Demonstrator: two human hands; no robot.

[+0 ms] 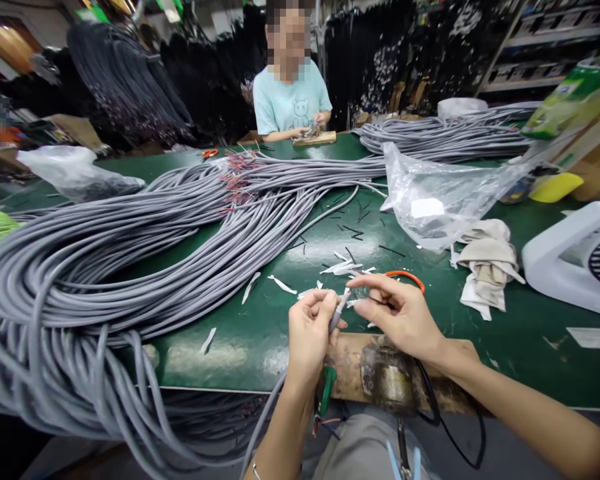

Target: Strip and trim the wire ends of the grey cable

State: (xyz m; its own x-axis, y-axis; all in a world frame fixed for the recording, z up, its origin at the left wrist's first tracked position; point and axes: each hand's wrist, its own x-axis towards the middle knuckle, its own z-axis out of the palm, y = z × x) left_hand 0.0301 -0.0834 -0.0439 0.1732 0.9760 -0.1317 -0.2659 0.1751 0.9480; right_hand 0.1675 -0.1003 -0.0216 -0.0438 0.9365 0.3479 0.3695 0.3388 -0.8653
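My left hand (pixel 309 333) grips the end of a grey cable (pixel 338 311), which runs down past my wrist and off the table's front edge. My right hand (pixel 399 310) pinches something small at the cable's tip, fingers closed on it; what it is stays too small to tell. Both hands hover over a worn wooden block (pixel 380 377) at the front edge of the green table (pixel 260 340). White and grey scraps (pixel 343 268) of stripped sheath lie just beyond my hands. An orange-handled tool (pixel 408 275) peeks out behind my right hand.
A huge bundle of grey cables (pixel 105 267) fills the left and sweeps to the far right. A clear plastic bag (pixel 430 193), a crumpled cloth (pixel 487 267) and a white fan (pixel 575 257) sit right. A person in a light blue shirt (pixel 291 100) works opposite.
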